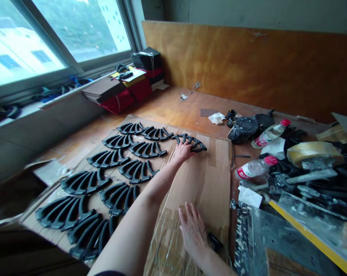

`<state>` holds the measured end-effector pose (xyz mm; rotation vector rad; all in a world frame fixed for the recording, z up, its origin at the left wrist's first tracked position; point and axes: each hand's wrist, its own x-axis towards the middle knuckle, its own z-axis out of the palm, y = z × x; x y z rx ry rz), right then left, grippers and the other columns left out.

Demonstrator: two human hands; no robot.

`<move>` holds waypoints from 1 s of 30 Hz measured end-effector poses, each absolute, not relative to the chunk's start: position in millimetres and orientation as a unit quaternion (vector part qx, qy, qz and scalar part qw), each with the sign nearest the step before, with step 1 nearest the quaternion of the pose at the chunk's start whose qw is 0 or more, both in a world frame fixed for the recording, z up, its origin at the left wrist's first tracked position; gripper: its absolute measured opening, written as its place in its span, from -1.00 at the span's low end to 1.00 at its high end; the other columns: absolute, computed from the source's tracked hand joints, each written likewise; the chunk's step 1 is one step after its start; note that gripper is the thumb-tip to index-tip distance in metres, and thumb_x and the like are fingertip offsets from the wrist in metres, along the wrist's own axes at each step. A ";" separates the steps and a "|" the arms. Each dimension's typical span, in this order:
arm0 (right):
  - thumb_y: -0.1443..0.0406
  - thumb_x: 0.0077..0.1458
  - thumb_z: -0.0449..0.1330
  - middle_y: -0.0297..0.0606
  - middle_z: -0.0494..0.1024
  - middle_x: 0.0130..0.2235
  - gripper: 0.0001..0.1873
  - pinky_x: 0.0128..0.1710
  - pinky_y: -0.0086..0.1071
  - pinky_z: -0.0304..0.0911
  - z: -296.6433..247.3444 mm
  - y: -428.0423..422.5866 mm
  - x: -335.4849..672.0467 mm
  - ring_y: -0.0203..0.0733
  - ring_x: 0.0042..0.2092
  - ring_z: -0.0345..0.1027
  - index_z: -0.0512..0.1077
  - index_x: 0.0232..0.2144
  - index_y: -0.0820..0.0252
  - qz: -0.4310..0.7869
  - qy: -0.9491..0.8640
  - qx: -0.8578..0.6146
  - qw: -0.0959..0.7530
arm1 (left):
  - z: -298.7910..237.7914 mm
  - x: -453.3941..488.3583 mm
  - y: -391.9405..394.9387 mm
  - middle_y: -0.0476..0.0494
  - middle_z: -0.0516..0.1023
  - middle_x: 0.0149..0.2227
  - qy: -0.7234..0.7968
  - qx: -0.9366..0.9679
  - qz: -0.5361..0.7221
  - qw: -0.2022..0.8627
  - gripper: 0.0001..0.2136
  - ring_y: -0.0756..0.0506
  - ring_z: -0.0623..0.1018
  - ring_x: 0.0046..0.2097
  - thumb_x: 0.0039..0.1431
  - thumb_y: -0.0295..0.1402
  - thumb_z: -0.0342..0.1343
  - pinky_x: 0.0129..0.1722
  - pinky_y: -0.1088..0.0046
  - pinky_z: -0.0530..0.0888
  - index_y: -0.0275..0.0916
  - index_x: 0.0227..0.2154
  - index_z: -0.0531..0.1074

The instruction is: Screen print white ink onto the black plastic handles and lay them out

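Note:
My left hand (pixel 183 150) reaches to the far part of a cardboard sheet (pixel 203 180), its fingers closed on one of the curved black pieces in a short row (pixel 195 142). Those pieces look like curved handles; their exact kind is unclear. My right hand (pixel 194 232) lies on the near part of the cardboard with fingers stretched out and nothing in them. Beside its wrist is a small black part (pixel 215 242). Left of my left arm, more black pieces stand in fanned groups, such as a near group (pixel 90 235) and a far group (pixel 156 133).
On the right are two plastic bottles (pixel 256 167), a roll of tape (pixel 314 153), a black container (pixel 244 129) and cluttered tools. A yellow-edged board (pixel 311 234) lies near right. Stacked dark sheets (pixel 107 88) sit below the window. A wooden panel (pixel 248 65) closes the back.

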<state>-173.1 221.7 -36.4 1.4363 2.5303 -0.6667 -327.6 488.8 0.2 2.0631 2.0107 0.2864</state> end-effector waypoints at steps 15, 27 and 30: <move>0.26 0.10 0.26 0.11 0.20 0.27 -0.31 0.25 0.16 0.12 -90.3 228.6 -168.1 0.30 0.28 0.12 0.25 0.27 0.19 -0.246 0.844 0.467 0.090 | -34.6 -363.8 578.4 -0.32 0.46 0.09 0.758 0.633 0.082 0.131 -0.52 -0.40 0.37 0.14 0.08 0.06 0.13 0.08 0.03 0.36 -0.18 -0.08 0.55; 0.36 0.23 0.03 0.07 0.34 0.22 -0.56 0.17 0.09 0.19 -44.2 238.0 -179.9 0.09 0.24 0.22 0.36 0.15 0.23 -0.226 0.841 0.484 0.086 | -77.8 -319.8 457.7 -0.36 -0.02 0.40 0.747 0.644 0.163 0.026 -0.42 -0.29 -0.09 0.43 0.32 -0.13 -0.20 0.35 0.03 -0.03 -0.32 0.31 0.12; 0.26 0.15 0.17 -0.08 0.55 0.02 -0.74 0.01 -0.13 0.31 -26.1 245.9 -169.0 -0.02 0.06 0.38 0.48 -0.10 0.17 -0.217 0.865 0.451 0.032 | -85.3 -314.5 430.0 -0.45 0.08 0.36 0.734 0.654 0.180 0.026 -0.42 -0.30 -0.02 0.41 0.32 -0.14 -0.23 0.35 0.04 0.00 -0.43 0.26 0.18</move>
